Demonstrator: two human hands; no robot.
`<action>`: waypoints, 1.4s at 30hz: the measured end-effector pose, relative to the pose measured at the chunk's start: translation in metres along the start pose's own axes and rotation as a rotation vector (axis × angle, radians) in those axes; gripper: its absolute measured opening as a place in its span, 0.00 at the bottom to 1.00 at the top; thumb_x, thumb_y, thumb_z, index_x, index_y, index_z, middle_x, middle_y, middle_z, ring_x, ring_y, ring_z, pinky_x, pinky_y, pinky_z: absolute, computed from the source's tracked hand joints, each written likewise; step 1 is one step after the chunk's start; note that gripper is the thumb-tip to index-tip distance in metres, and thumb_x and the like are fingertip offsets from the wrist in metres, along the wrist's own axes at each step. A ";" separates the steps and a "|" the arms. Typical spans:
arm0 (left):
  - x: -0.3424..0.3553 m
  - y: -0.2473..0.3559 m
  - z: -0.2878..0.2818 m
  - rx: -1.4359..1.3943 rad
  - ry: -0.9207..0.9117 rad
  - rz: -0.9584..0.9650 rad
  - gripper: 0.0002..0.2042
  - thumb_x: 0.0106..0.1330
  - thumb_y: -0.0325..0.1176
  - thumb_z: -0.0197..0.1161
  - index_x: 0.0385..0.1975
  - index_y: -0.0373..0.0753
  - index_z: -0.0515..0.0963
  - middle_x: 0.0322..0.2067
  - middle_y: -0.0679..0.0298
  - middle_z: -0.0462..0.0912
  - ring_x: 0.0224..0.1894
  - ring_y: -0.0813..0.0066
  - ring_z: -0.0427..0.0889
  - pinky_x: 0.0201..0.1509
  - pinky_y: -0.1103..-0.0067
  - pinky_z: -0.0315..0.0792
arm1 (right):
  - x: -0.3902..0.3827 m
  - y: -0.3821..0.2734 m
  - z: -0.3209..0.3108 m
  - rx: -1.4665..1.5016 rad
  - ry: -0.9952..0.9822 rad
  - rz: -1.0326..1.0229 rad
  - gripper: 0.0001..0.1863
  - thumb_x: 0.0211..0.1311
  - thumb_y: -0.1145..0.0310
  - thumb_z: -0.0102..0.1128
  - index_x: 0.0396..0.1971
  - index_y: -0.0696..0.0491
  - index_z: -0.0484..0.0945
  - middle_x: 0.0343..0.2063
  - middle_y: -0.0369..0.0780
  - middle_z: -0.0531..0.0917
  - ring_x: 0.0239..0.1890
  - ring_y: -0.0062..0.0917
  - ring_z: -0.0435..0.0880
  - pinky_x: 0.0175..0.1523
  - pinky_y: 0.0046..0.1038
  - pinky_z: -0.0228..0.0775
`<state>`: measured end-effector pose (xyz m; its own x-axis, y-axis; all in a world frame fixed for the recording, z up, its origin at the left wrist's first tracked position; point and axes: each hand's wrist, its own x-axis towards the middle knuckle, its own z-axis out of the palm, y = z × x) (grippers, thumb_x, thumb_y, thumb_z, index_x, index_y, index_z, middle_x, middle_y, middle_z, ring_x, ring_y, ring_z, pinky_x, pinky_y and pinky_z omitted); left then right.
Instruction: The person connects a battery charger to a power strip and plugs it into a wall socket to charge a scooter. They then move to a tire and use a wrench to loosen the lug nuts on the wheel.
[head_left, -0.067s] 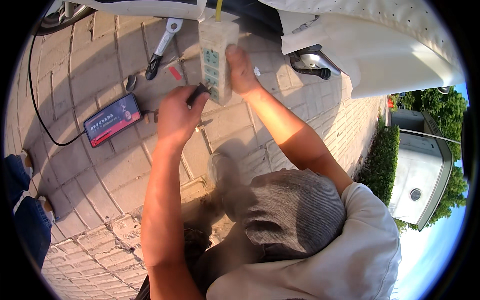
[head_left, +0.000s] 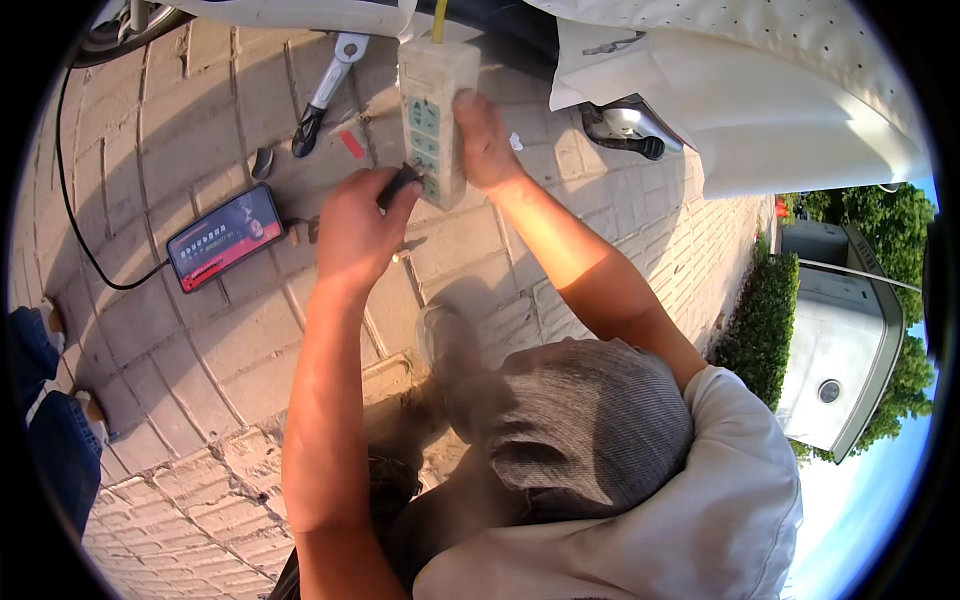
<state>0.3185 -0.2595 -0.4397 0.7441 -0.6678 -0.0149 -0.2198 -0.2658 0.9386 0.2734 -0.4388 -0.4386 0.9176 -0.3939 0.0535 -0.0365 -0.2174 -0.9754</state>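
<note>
A dirty white power strip [head_left: 437, 75] with green socket faces stands out in front of me, a yellow cable [head_left: 438, 20] leaving its top. My right hand [head_left: 485, 140] is wrapped round its right side, thumb on the upper corner. Between thumb and fingers, my left hand [head_left: 362, 222] pinches a black plug [head_left: 400, 187]. The plug's end is at the strip's lowest sockets; whether its prongs are in cannot be told. Left of that hand, a smartphone [head_left: 226, 238] with a lit screen lies on the paving, a black cable [head_left: 78, 225] running from it.
On the paving [head_left: 150, 340] lie a silver tool with a black handle [head_left: 328, 98], a red scrap [head_left: 351, 144] and a small dark curved piece [head_left: 262, 162]. White bodywork [head_left: 740, 90] hangs over the far side. Another person's jeans and shoes [head_left: 62, 450] show at left.
My left hand and the black plug have shifted slightly right and up, closer to the strip's sockets. My right hand still holds the strip.
</note>
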 end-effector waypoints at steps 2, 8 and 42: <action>0.002 -0.001 0.001 0.001 0.012 0.038 0.13 0.53 0.34 0.64 0.34 0.31 0.77 0.28 0.52 0.78 0.28 0.62 0.77 0.36 0.75 0.69 | 0.000 0.002 -0.002 -0.005 0.023 -0.004 0.36 0.59 0.40 0.43 0.43 0.63 0.71 0.37 0.44 0.78 0.41 0.25 0.73 0.49 0.26 0.63; 0.000 -0.006 -0.001 -0.016 -0.036 0.027 0.13 0.52 0.32 0.64 0.34 0.31 0.77 0.28 0.53 0.77 0.29 0.61 0.77 0.36 0.75 0.70 | 0.006 -0.007 -0.013 0.093 0.038 0.020 0.34 0.62 0.39 0.36 0.46 0.57 0.71 0.38 0.38 0.77 0.39 0.21 0.76 0.44 0.24 0.68; -0.001 -0.022 0.023 0.371 0.092 0.421 0.05 0.46 0.28 0.54 0.23 0.39 0.74 0.28 0.64 0.74 0.35 0.67 0.73 0.35 0.74 0.71 | -0.017 -0.014 0.018 0.310 0.134 0.487 0.29 0.61 0.43 0.44 0.43 0.58 0.71 0.29 0.37 0.77 0.29 0.20 0.77 0.34 0.23 0.72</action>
<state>0.3083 -0.2691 -0.4683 0.5924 -0.7102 0.3803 -0.7040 -0.2269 0.6729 0.2656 -0.4127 -0.4302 0.7653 -0.4966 -0.4095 -0.3055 0.2798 -0.9102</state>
